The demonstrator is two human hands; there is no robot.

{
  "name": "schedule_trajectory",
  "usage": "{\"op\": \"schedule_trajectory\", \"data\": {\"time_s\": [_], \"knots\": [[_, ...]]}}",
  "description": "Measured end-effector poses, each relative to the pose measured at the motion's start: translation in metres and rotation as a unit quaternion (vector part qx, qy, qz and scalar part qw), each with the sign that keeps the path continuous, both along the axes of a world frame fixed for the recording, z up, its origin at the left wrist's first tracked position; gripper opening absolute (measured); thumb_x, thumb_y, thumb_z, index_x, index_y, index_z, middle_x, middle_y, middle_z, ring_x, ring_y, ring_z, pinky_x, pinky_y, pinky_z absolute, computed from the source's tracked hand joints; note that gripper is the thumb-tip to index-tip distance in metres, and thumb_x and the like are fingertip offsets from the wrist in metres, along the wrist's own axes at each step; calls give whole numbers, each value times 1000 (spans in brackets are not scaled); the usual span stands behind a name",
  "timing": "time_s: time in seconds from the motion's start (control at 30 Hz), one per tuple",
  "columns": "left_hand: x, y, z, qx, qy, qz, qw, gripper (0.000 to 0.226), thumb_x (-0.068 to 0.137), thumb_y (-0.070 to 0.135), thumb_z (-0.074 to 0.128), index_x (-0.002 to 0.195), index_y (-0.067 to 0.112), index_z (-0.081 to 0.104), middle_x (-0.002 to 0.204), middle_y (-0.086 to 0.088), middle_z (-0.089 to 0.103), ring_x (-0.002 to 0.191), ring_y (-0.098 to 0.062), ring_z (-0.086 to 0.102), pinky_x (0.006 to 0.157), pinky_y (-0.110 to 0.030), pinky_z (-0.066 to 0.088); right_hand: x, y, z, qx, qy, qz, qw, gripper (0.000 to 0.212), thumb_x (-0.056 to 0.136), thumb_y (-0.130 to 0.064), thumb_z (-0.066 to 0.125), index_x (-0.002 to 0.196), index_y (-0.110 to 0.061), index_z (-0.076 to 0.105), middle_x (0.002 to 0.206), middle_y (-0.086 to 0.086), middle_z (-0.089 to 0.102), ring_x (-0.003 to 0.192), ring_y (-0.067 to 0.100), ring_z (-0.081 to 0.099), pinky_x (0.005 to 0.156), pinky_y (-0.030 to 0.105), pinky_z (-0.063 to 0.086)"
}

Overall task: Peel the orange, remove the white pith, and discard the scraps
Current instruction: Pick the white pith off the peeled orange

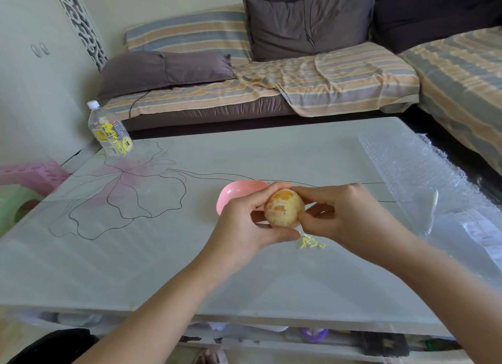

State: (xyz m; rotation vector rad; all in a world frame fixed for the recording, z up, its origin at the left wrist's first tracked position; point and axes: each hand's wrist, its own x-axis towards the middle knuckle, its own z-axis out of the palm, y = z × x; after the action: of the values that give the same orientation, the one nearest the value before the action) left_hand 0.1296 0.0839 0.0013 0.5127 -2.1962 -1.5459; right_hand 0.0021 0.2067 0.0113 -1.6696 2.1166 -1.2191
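Observation:
A peeled orange, mostly covered in pale pith with orange flesh showing in patches, is held above the table. My left hand grips it from the left, thumb underneath and fingers over the top. My right hand holds its right side, fingers curled against the fruit. A small heap of pale yellow pith scraps lies on the table just below the orange. A pink bowl stands behind my left hand, partly hidden by it.
A plastic bottle with a yellow label stands at the table's far left corner. Bubble wrap and a paper cover the table's right side. A striped sofa with dark cushions runs behind the table. Pink and green stools sit at left.

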Motion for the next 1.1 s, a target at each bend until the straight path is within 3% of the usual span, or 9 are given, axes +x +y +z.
{"op": "schedule_trajectory", "data": {"time_s": [0.03, 0.1, 0.23, 0.37, 0.7, 0.83, 0.97, 1.03, 1.1], "knots": [[-1, 0, 0, -2, -1, -5, 1000, 66, 61, -1, 85, 112, 35, 64, 100, 13, 69, 92, -18, 69, 90, -33, 55, -1, 0, -2, 2, 26, -7, 1000, 21, 76, -28, 55, 90, -25, 71, 58, -7, 56, 56, 4, 56, 53, 14, 42], [-3, 2, 0, -7, 5, -14, 1000, 65, 62, -2, 85, 110, 37, 64, 101, 7, 70, 92, -21, 69, 88, -31, 56, -2, 0, -4, 11, 76, -19, 997, 34, 73, -40, 45, 82, -14, 65, 55, -1, 54, 54, 13, 52, 52, 26, 46], [-7, 6, 1, -14, 20, -15, 1000, 61, 63, 0, 84, 112, 31, 65, 99, 7, 71, 89, -15, 70, 84, -25, 56, -3, 1, -4, 11, 129, -33, 991, 19, 77, -24, 56, 82, -6, 61, 55, 8, 51, 55, 25, 47, 54, 42, 45], [-10, 10, 2, -18, 38, -9, 999, 59, 62, -1, 84, 107, 33, 65, 93, 15, 71, 81, -5, 69, 79, -18, 54, -1, 2, -1, 11, 136, -44, 990, 15, 77, -20, 58, 77, -5, 57, 52, 5, 44, 52, 25, 41, 51, 43, 44], [-11, 10, -2, -27, 42, 7, 999, 64, 60, -1, 85, 116, 24, 64, 86, 27, 65, 78, -4, 66, 84, -25, 56, -3, 1, -4, -12, 141, -47, 989, 12, 84, -18, 65, 79, -7, 62, 50, 5, 42, 55, 19, 30, 51, 33, 36], [-10, 8, -3, -19, 41, 13, 999, 65, 59, -2, 86, 114, 28, 64, 84, 26, 66, 75, -1, 65, 79, -18, 54, -3, -1, -6, -39, 131, -43, 990, 25, 83, -26, 53, 81, -4, 66, 50, 7, 40, 56, 20, 30, 46, 26, 32], [-9, 6, -4, -18, 38, 15, 999, 65, 59, 0, 86, 112, 33, 65, 87, 26, 65, 77, -2, 65, 81, -20, 55, -6, 1, -4, -33, 101, -35, 994, 25, 79, -18, 48, 90, -16, 70, 53, 9, 43, 54, 17, 31, 47, 24, 33], [-9, 5, -2, -15, 47, 23, 999, 67, 58, 0, 86, 114, 30, 65, 90, 21, 66, 80, -3, 66, 84, -23, 55, -6, 4, -1, -27, 36, -2, 999, 31, 81, -19, 50, 106, -34, 62, 64, 9, 57, 59, 19, 49, 56, 29, 45], [-11, 3, -1, -11, 52, 24, 998, 68, 58, 0, 87, 115, 29, 65, 91, 14, 66, 82, -4, 66, 85, -25, 55, -8, 7, -2, -54, -14, 9, 998, 37, 84, -14, 59, 103, -45, 58, 78, 3, 68, 70, 14, 63, 68, 28, 49]]}}
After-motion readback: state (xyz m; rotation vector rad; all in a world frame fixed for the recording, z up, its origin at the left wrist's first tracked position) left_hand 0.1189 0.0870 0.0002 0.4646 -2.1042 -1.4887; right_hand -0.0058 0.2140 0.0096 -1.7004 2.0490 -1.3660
